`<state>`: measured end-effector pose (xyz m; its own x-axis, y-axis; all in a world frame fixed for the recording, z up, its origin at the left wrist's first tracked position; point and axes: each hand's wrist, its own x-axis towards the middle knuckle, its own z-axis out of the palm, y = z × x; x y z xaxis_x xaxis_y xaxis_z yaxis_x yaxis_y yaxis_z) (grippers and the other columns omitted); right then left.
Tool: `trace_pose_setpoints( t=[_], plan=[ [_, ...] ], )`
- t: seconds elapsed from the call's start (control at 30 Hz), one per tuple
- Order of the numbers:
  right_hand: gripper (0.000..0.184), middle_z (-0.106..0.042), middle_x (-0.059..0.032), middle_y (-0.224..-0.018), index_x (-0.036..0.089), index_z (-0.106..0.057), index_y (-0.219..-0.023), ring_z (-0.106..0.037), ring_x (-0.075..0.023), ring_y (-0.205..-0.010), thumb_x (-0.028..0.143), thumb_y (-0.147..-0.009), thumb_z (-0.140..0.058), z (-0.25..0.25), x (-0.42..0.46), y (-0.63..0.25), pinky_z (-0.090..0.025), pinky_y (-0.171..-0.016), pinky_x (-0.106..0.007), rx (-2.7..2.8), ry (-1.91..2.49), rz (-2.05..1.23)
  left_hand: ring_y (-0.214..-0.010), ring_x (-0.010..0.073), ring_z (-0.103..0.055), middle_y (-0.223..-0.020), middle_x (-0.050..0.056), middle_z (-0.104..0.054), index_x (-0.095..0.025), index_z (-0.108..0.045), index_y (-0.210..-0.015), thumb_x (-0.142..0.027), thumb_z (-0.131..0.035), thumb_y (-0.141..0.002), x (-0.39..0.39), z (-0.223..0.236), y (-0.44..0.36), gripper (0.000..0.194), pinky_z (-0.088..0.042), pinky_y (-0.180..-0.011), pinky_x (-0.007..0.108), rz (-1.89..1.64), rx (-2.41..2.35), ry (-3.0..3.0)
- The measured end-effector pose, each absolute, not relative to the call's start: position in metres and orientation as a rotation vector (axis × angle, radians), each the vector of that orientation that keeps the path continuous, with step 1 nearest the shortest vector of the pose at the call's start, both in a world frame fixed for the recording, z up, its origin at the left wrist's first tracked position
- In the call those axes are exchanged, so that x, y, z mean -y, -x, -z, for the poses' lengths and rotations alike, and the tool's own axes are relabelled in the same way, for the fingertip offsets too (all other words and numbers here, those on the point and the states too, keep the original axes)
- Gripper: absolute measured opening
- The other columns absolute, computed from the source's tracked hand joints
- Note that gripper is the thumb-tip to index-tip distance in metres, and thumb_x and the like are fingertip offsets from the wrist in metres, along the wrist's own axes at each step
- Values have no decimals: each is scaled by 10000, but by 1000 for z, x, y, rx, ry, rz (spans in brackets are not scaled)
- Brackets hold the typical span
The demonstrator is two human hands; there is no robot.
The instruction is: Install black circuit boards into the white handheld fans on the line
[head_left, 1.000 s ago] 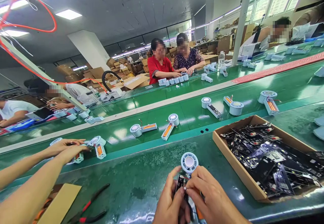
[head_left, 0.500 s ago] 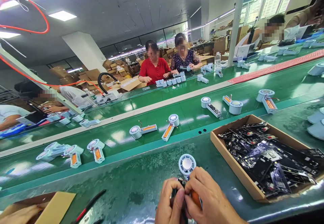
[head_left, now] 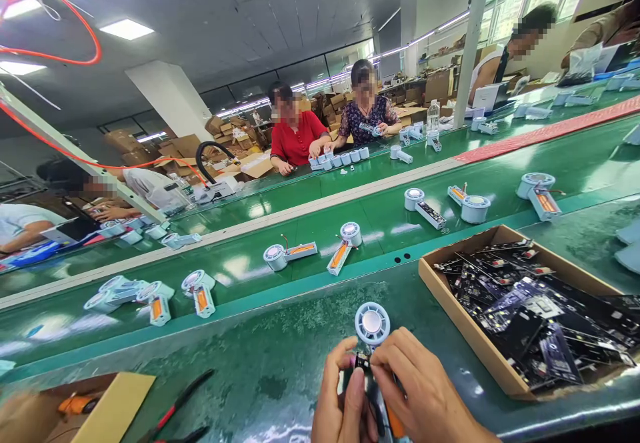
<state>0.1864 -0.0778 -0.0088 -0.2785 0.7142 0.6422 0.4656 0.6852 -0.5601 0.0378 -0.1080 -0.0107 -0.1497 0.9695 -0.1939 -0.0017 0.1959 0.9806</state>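
Note:
My left hand (head_left: 339, 393) is closed on a small black circuit board (head_left: 362, 361), its thumb lying along the board. The fingertips of my right hand (head_left: 423, 386) are pinched together at the board's upper end; what lies between them is hidden. Just beyond my fingers is the round head of a light-blue handheld fan (head_left: 373, 323), with a pale disc in its middle. Its handle runs back under my hands, mostly covered, and an orange part (head_left: 395, 423) shows below my right fingers.
A cardboard box of black circuit boards (head_left: 429, 276) stands at right. Red-and-black-handled pliers (head_left: 173, 413) and another carton (head_left: 117, 406) with an orange cell lie lower left. Fan units (head_left: 276, 257) ride the green belt (head_left: 240, 229). Several co-workers sit across it.
The fan units on the near belt have shifted slightly right. The board's end now shows more plainly between my hands. At lower left, a blurred shape has moved left, uncovering the orange cell.

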Motion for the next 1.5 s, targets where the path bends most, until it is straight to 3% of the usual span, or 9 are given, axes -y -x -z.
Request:
trace_pose_setpoints(
  t=[0.1,0.33,0.47,0.87,1.03,1.17,1.27,1.4,1.5],
  plan=[
    [189,-600,-37,-774,190,-584,-870,-531,-178,-707,45,-952,-494,11,76,-185,-403,-617,-283,1908,971,-303,-370,29,-517,-1060,57,-695,-293,-530,-1360,-695,-628,-816,111,15,-37,683,-411,-367,176,-1158,-1476,-1059],
    [189,-587,-35,-770,192,-574,-836,-519,-177,-699,64,-946,-490,14,76,-183,-390,-614,-286,1934,1031,-242,-458,66,-551,-1143,96,-657,-262,-672,-1276,-554,-510,-951,113,19,-31,466,-513,-493,230,-1119,-1534,-1417],
    [211,-591,-46,-803,184,-577,-868,-522,-189,-741,38,-954,-451,11,76,-185,-400,-636,-295,2013,1015,-261,-493,105,-576,-1164,114,-672,-260,-701,-1253,-496,-560,-940,113,11,-32,416,-521,-499,248,-1121,-1553,-1427],
    [208,-551,-44,-835,174,-560,-839,-460,-211,-749,-10,-907,-490,14,77,-189,-324,-621,-358,2284,995,-81,-941,281,-681,-1138,131,-692,-279,-709,-1254,-443,-542,-951,116,-2,-38,383,-574,-693,324,-1144,-1567,-1506],
    [210,-563,-58,-823,171,-570,-830,-461,-216,-730,9,-922,-473,5,77,-190,-326,-615,-368,2319,1013,-7,-930,271,-678,-1143,143,-685,-266,-686,-1293,-400,-505,-971,117,-1,-41,393,-565,-671,312,-1161,-1568,-1561],
    [226,-583,-44,-823,185,-571,-858,-498,-203,-740,19,-949,-449,0,76,-190,-374,-621,-342,2236,989,-179,-897,260,-685,-1138,135,-683,-280,-688,-1291,-388,-513,-968,117,-4,-38,383,-537,-590,279,-1127,-1547,-1525],
    [195,-605,-43,-848,189,-571,-901,-538,-198,-766,58,-976,-448,3,75,-189,-428,-647,-322,2127,994,-312,-723,204,-671,-1117,119,-676,-287,-700,-1271,-411,-508,-968,116,-5,-37,379,-509,-517,259,-1089,-1512,-1461],
    [181,-614,-37,-841,207,-572,-907,-569,-189,-761,105,-992,-449,8,75,-189,-467,-663,-305,2072,1027,-385,-492,115,-578,-1073,88,-678,-268,-714,-1243,-420,-524,-962,115,-1,-37,372,-555,-588,283,-1088,-1467,-1362],
    [181,-610,-31,-827,212,-559,-888,-575,-183,-748,112,-992,-449,10,75,-188,-480,-657,-295,2040,1038,-420,-713,186,-694,-1079,98,-707,-248,-741,-1203,-420,-544,-952,114,1,-39,361,-575,-746,292,-1147,-1460,-1382]
  ],
)
